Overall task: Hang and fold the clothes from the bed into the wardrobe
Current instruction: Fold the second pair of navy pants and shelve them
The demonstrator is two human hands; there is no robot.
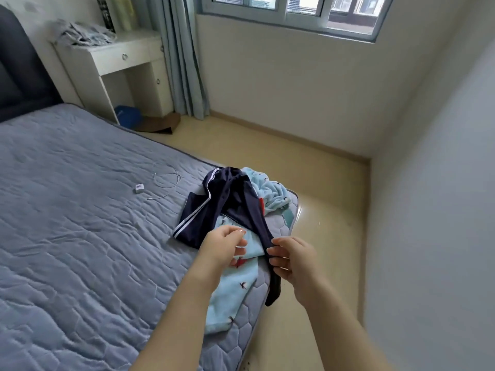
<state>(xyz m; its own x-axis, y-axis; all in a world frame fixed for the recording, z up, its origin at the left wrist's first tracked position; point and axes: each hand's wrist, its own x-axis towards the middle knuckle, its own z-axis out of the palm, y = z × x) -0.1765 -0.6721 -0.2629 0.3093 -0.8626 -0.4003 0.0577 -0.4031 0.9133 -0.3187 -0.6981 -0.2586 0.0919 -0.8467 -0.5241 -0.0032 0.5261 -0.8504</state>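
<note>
Dark navy track pants with white side stripes lie crumpled at the bed's near right corner, over a light blue fleece garment printed with small birds. One navy leg hangs off the mattress edge. My right hand pinches that hanging leg near the bed's edge. My left hand hovers with curled fingers above the blue fleece, just left of the navy leg; whether it holds any cloth I cannot tell. No wardrobe is in view.
The grey quilted bed carries a white charger and cable. A white desk with crumpled cloth on top stands past the headboard, beside blue curtains. Bare tan floor lies between bed and walls.
</note>
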